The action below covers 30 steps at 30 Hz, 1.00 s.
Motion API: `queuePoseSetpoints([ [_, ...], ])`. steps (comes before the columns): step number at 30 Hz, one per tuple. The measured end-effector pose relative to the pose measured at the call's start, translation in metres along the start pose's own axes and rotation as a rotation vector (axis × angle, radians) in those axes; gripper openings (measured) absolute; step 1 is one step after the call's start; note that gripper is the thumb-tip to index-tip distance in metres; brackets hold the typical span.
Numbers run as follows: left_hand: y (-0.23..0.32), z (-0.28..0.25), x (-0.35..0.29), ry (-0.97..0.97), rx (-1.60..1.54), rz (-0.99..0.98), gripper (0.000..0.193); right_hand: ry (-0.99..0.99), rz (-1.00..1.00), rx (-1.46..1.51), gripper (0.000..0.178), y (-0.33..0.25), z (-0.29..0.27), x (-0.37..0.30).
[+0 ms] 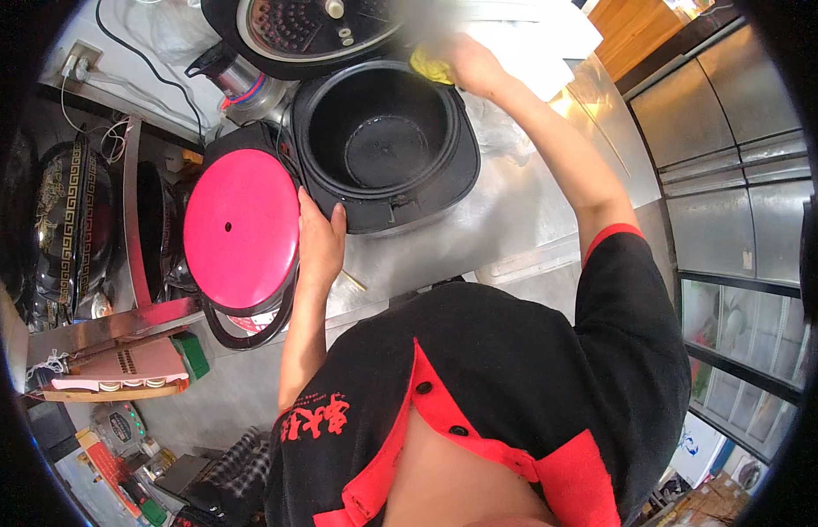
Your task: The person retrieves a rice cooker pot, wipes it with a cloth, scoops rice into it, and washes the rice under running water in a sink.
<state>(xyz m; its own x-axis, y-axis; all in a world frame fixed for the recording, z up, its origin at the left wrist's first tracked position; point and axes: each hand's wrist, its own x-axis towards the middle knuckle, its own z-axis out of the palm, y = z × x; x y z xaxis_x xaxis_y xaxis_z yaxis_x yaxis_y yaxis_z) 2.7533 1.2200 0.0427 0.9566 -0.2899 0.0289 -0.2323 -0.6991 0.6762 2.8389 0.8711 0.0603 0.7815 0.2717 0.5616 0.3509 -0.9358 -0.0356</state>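
A large black cooker (383, 211) stands on the steel counter with its lid (321, 35) raised behind it. The inside of its round black pot (387, 145) shows no food. My right hand (477, 67) is closed on a bunched yellow cloth (432, 66) at the cooker's far right rim; a grey blur partly covers this spot. To the cooker's left is a black appliance with a round, bright pink top (242, 228). My left hand (321, 237) lies between the two, fingers stretched out against the pink top's right edge, thumb apart near the cooker.
Behind the appliances stands a steel jug (224, 70), near a cord and a wall socket (81, 61). The steel counter (550, 189) runs along the right, with a thin stick (602, 132) on it. Steel refrigerator doors (716, 114) rise at far right. Black patterned containers (71, 228) fill the left shelf.
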Motion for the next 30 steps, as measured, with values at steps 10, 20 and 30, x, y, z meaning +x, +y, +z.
queuePoseSetpoints([
  [10, -0.001, 0.009, -0.005, 0.099, 0.082, -0.008, 0.063, -0.758, 0.112, 0.304, 0.031, -0.096, -0.122, -0.051],
  [20, 0.001, 0.001, -0.003, 0.062, 0.021, -0.053, 0.066, 0.406, -0.291, -0.096, 0.041, -0.052, -0.081, 0.104],
  [30, 0.045, -0.07, 0.061, 0.391, 0.149, 0.364, 0.057, -0.148, -0.002, 0.012, 0.024, -0.008, -0.046, 0.025],
])
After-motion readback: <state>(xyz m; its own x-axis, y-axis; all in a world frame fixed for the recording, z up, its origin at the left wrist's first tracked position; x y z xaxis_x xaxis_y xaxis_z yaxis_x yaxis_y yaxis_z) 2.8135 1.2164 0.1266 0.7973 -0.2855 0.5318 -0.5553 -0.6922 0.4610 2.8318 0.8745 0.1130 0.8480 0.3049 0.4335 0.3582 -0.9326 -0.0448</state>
